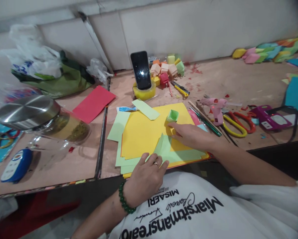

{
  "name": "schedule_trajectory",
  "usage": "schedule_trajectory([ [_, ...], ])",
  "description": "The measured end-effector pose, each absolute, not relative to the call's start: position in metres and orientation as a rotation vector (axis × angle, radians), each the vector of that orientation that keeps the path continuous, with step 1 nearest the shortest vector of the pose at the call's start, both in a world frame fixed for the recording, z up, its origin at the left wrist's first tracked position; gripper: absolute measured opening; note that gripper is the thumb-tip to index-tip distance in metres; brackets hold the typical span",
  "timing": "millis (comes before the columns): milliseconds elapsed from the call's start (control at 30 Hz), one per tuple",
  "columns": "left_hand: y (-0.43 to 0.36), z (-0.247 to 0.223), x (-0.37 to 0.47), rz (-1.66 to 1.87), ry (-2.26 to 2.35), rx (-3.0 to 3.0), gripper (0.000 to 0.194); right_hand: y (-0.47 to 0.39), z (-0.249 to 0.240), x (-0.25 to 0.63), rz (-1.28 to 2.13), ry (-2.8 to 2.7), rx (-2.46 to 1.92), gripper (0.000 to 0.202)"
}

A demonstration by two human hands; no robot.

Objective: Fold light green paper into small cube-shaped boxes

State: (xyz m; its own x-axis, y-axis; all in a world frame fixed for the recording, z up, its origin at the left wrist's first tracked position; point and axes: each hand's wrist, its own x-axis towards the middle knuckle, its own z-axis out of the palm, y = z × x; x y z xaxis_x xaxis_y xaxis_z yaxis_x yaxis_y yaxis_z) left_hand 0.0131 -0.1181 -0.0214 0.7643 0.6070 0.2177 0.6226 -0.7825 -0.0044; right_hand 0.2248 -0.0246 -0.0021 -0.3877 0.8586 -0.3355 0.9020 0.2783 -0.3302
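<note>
blue sheet [297, 94] cut off at right; right grip [188, 134] seems partly hidden.

Phone [141, 70] — one. Tape roll [144, 93], one. Lidded jar [71, 127], one. Glue gun [217, 109], one. Blue-and-white device [17, 166], one. Purple device [272, 118], one. Green bead bracelet [123, 199], one. Ring [156, 163], one. Open green paper box [173, 116], one. Handle loops [243, 132] beside glue gun, two: one yellow, one red. Small paper boxes [164, 69] behind phone, many — overlapping, exact count unclear.

- We see a craft workspace.
- Our stained tabletop [211, 78] holds stacked coloured paper [141, 132].
- On the right, we see a glue gun [217, 110] and scissors [238, 134].
</note>
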Motion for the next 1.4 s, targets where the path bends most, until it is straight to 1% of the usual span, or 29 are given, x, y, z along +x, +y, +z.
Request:
schedule_trajectory([
  [67,-0.119,-0.021,0.013,-0.31,-1.019,-2.881,0.027,-0.03,-0.007,0.222,-0.688,2.478,1.732,0.037],
  [167,-0.118,-0.02,0.014,-0.279,-1.05,-2.922,0.031,-0.04,-0.014,0.215,-0.726,2.564,1.734,0.03],
  [267,-0.116,-0.017,0.015,-0.279,-1.077,-2.986,0.034,-0.048,-0.021,0.208,-0.752,2.613,1.774,0.028],
  [367,-0.113,-0.016,0.015,-0.333,-1.051,-3.073,0.031,-0.051,-0.028,0.2,-0.936,2.726,1.77,0.027],
  [467,-0.108,-0.017,0.013,-0.465,-1.019,-3.181,0.035,-0.053,-0.032,0.194,-1.061,2.791,1.716,0.031],
  [533,-0.105,-0.016,0.009,-0.634,-0.979,-3.219,0.042,-0.052,-0.029,0.195,-0.99,2.817,1.652,0.036],
  [600,-0.102,-0.014,0.003,-0.812,-0.94,-3.214,0.052,-0.049,-0.023,0.198,-0.858,2.871,1.492,0.042],
  [667,-0.097,-0.011,-0.004,-0.891,-0.971,-3.181,0.06,-0.043,-0.013,0.202,-0.735,2.922,1.264,0.042],
  [700,-0.094,-0.011,-0.007,-0.876,-1.014,-3.149,0.06,-0.04,-0.009,0.203,-0.704,2.93,1.176,0.04],
  [733,-0.091,-0.012,-0.009,-0.824,-1.063,-3.098,0.056,-0.036,-0.004,0.203,-0.678,2.93,1.108,0.04],
  [833,-0.083,-0.018,-0.009,-0.616,-1.171,-2.993,0.03,-0.029,0.004,0.199,-0.626,2.924,1.024,0.034],
  [900,-0.08,-0.023,-0.007,-0.541,-1.234,-2.973,0.021,-0.03,0.005,0.195,-0.565,2.941,1.054,0.03],
  [1000,-0.08,-0.028,-0.003,-0.524,-1.41,-2.924,0.023,-0.039,0.0,0.193,-0.445,3.044,1.207,0.024],
  [1067,-0.081,-0.029,-0.001,-0.527,-1.506,-2.905,0.022,-0.048,-0.006,0.194,-0.48,3.09,1.29,0.026],
  [1100,-0.081,-0.029,-0.001,-0.535,-1.539,-2.903,0.02,-0.052,-0.009,0.195,-0.521,3.078,1.331,0.027],
  [1167,-0.082,-0.029,0.0,-0.555,-1.593,-2.89,0.013,-0.058,-0.017,0.196,-0.513,2.963,1.492,0.022],
  [1200,-0.082,-0.029,0.0,-0.558,-1.614,-2.865,0.013,-0.06,-0.02,0.196,-0.493,2.907,1.563,0.021],
  [1267,-0.082,-0.03,0.0,-0.528,-1.629,-2.803,0.022,-0.062,-0.026,0.195,-0.465,2.845,1.666,0.025],
  [1300,-0.082,-0.031,0.0,-0.503,-1.621,-2.781,0.023,-0.062,-0.028,0.194,-0.469,2.844,1.692,0.027],
  [1400,-0.083,-0.033,0.0,-0.408,-1.62,-2.767,0.015,-0.062,-0.031,0.194,-0.507,2.86,1.736,0.036],
])
